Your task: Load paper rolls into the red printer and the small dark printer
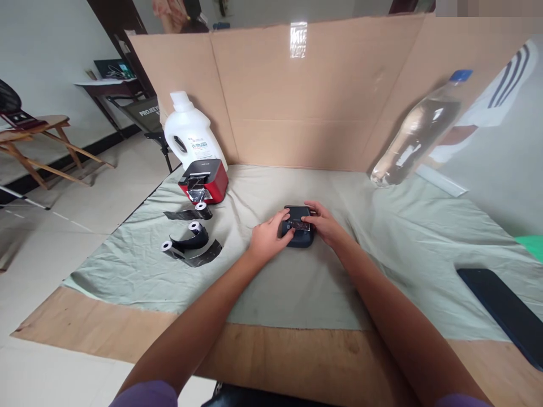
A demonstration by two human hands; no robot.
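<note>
A small dark blue box-like device [298, 238] sits on the pale green cloth [297, 282] in the middle. My left hand [268, 236] grips its left side, fingers curled around it. My right hand [323, 222] grips its right side, fingertips on its top edge. A red and black label printer [204, 181] stands at the back left, its lid open. Three small rolls of dark tape [190, 237] lie unrolled in front of it.
A white detergent jug [190, 134] stands behind the red printer. A clear plastic bottle with a blue cap [418, 133] leans at the right. A cardboard screen [305, 96] walls the back. A dark flat object [504, 308] lies at the right edge.
</note>
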